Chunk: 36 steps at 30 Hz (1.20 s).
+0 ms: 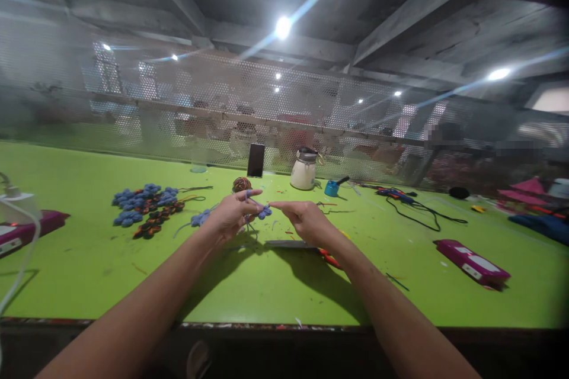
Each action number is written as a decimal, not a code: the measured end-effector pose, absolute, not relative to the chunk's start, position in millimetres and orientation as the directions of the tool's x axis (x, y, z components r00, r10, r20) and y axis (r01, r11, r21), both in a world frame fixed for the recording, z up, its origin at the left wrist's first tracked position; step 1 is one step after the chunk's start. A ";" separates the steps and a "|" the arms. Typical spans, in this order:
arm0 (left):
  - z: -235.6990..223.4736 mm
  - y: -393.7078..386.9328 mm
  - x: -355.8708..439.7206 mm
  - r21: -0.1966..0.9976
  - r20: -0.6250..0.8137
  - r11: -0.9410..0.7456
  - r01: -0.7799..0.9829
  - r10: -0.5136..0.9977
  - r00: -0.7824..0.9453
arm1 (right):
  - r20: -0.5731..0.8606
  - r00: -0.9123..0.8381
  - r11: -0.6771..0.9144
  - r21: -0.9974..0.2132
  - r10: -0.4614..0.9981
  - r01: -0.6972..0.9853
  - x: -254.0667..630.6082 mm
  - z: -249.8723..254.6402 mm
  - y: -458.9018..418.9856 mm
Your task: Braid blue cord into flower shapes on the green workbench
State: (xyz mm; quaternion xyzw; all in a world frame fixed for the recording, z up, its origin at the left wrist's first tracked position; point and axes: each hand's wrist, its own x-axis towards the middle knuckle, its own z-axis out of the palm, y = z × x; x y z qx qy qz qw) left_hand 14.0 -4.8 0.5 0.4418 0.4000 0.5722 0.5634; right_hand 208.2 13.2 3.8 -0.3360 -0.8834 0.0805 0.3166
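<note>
My left hand is closed on a small blue-purple crocheted piece, with yarn of the same colour looped round its raised index finger. Just to the right, my right hand is closed, its index fingertip reaching the piece's edge. Whatever thin tool it may hold is too small to make out. Scissors with orange handles lie below the right wrist. Another blue-purple crocheted bit rests beside my left hand. A multicoloured yarn ball sits just behind that hand.
Blue crocheted flowers and dark orange ones are piled at the left. A phone, a white jar and a blue pot stand along the back. Magenta power strips flank both sides; a cable curls right.
</note>
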 end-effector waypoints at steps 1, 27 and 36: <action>-0.1 -4.8 14.8 0.958 0.078 -0.069 -0.278 0.997 0.021 | 0.507 -0.567 0.758 -0.359 0.649 0.545 207.7 3.0 13.3; 8.5 -14.5 18.9 0.959 0.261 -0.255 -0.120 0.964 0.041 | 0.345 -0.519 0.429 -0.902 0.782 0.047 203.5 9.7 10.4; 5.9 -11.2 17.5 0.958 0.276 -0.270 -0.095 0.959 0.056 | 0.307 -0.516 0.427 -0.895 0.800 0.129 209.6 11.5 12.9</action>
